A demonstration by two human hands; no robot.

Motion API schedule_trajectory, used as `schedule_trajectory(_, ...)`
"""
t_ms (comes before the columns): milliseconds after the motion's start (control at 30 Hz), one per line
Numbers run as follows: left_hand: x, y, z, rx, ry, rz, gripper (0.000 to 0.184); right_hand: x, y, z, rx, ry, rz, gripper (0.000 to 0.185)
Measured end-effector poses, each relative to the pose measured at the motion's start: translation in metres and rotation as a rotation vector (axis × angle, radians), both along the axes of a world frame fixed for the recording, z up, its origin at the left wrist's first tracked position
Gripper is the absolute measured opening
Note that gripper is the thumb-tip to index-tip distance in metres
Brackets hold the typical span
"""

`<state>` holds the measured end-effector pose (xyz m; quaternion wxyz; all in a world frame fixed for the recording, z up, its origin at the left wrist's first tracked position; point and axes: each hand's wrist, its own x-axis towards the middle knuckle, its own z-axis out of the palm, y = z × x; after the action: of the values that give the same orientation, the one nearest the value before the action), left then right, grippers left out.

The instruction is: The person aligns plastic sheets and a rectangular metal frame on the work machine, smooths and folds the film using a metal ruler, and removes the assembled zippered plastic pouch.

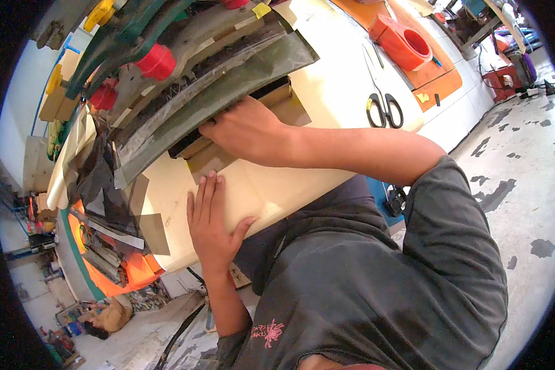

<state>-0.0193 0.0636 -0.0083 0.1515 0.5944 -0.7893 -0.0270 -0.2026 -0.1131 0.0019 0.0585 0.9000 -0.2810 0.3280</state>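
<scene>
The long dark-green strip (228, 92) lies across the worktop (259, 185), slanting from nine o'clock up to half past twelve. The right hand (246, 132) is curled in at its lower edge, at eleven o'clock, with its fingertips hidden under the strip; it may be gripping something there, but I can't tell. That is the main worry: with the fingers out of sight, a sudden drop of the strip could pinch them against the brown, black-edged part (293, 111) below, and a hard pull could drag the strip askew.

The left hand (213, 213) is flat, fingers spread, pressing on nothing but the pale surface just below at ten to nine o'clock. It isn't holding the strip, so that would do little to stop a slip.

At two o'clock the scissors (386, 112) lie with their handles right by the right forearm; a backward sweep of that arm could knock them off the nearby edge. Toward eight o'clock, thin dark film pieces (151, 229) lie loose, and a brush of the left wrist could shift them.
</scene>
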Motion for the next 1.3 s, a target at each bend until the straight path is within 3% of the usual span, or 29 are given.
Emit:
schedule_trajectory(267, 0.0, 0.0, -0.002, -0.014, -0.012, 0.001, 0.094, -0.002, 0.0, -0.001, 0.055, 0.068, 0.008, 0.023)
schedule_trajectory(467, -0.002, 0.001, 0.001, -0.033, 0.003, 0.0, 0.092, -0.002, -0.002, 0.0, -0.108, -0.037, 0.014, 0.032)
schedule_trajectory(633, -0.002, 0.001, 0.001, -0.034, 0.005, 0.004, 0.09, -0.008, 0.0, 0.003, 0.153, 0.202, 0.0, 0.037)
schedule_trajectory(767, -0.002, 0.002, 0.002, -0.05, 0.007, 0.016, 0.087, -0.017, 0.003, -0.002, 0.161, 0.116, 0.117, 0.04)
schedule_trajectory(967, 0.001, 0.004, -0.001, -0.074, 0.046, 0.031, 0.086, -0.033, 0.027, 0.0, 0.191, 0.046, 0.021, 0.061)
schedule_trajectory(1300, 0.004, 0.007, -0.01, -0.157, 0.072, 0.01, 0.076, -0.055, 0.063, 0.0, 0.211, 0.013, 0.034, 0.045)
